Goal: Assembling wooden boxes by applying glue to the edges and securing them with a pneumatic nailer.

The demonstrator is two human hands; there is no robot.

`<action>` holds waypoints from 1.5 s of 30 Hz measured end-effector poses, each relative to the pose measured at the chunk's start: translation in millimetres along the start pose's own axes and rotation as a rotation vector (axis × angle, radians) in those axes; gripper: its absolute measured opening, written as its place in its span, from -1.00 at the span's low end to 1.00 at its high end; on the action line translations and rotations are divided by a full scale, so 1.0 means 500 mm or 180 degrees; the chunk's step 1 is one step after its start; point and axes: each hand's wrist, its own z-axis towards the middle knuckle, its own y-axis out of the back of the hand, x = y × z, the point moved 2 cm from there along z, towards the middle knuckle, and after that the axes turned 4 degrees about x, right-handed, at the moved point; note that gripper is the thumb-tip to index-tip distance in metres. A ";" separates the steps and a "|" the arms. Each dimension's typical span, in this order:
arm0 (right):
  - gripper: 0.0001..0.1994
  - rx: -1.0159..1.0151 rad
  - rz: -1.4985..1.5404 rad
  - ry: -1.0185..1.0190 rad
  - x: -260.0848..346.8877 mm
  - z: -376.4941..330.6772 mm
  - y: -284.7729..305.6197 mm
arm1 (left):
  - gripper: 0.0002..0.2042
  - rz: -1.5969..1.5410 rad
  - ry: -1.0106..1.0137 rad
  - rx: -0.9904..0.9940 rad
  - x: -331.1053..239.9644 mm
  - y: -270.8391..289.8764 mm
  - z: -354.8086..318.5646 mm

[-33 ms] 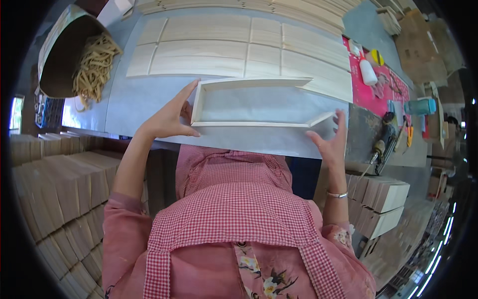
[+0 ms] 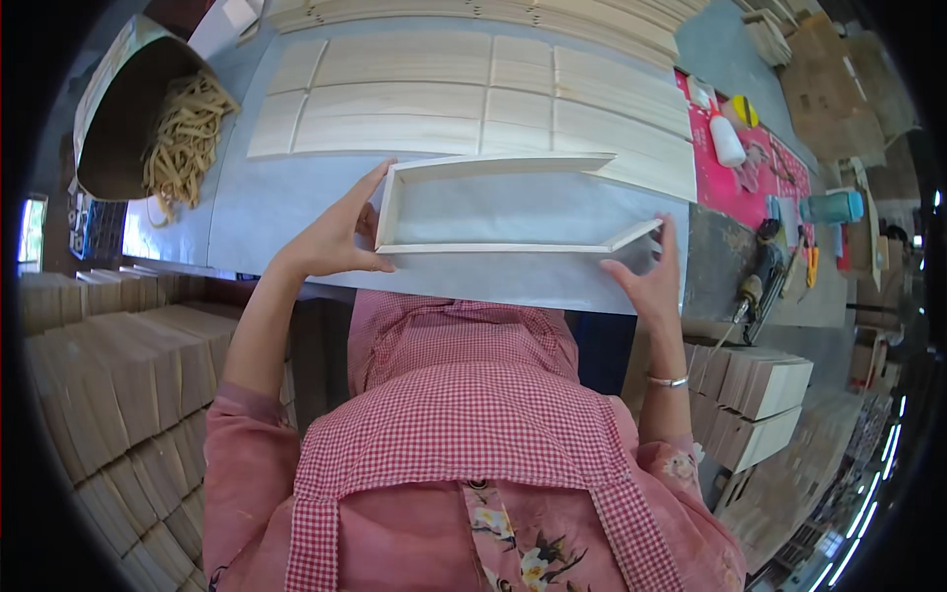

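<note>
Holding a thin wooden frame [image 2: 503,207] flat on the grey table [image 2: 247,207], the left hand [image 2: 330,232] grips its short end and the right hand [image 2: 646,276] pinches the loose far corner. Push both ends in gently so the corners meet square.

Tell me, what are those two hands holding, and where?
A long, shallow wooden frame, held by its two short ends: the left hand at the closed left end, the right hand at the loose right-end piece.
</note>
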 end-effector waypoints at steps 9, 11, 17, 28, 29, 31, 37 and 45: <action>0.18 0.1110 0.0490 0.0873 0.032 0.084 -0.027 | 0.18 0.0098 0.0217 -0.0008 -0.001 0.014 -0.016; 0.18 0.1190 0.0517 0.0855 0.039 0.099 -0.032 | 0.18 0.0116 0.0233 -0.0005 -0.003 0.013 -0.027; 0.17 0.1663 0.0625 0.0887 0.075 0.124 -0.061 | 0.20 0.0051 0.0545 -0.0080 -0.009 0.012 -0.075; 0.14 0.2055 0.1018 0.0830 0.105 0.140 -0.076 | 0.25 0.0065 0.0868 -0.0143 0.002 0.026 -0.110; 0.14 0.2062 0.1053 0.0818 0.105 0.139 -0.077 | 0.25 0.0097 0.0891 -0.0131 0.002 0.027 -0.111; 0.14 0.2066 0.1083 0.0847 0.098 0.141 -0.084 | 0.25 0.0088 0.0891 -0.0135 0.003 0.026 -0.113; 0.15 0.2065 0.1201 0.0953 0.082 0.133 -0.093 | 0.24 0.0108 0.0730 -0.0193 0.004 0.017 -0.117; 0.12 0.2099 0.1316 0.0972 0.074 0.063 -0.077 | 0.30 -0.0115 0.0660 -0.0303 0.002 0.003 -0.111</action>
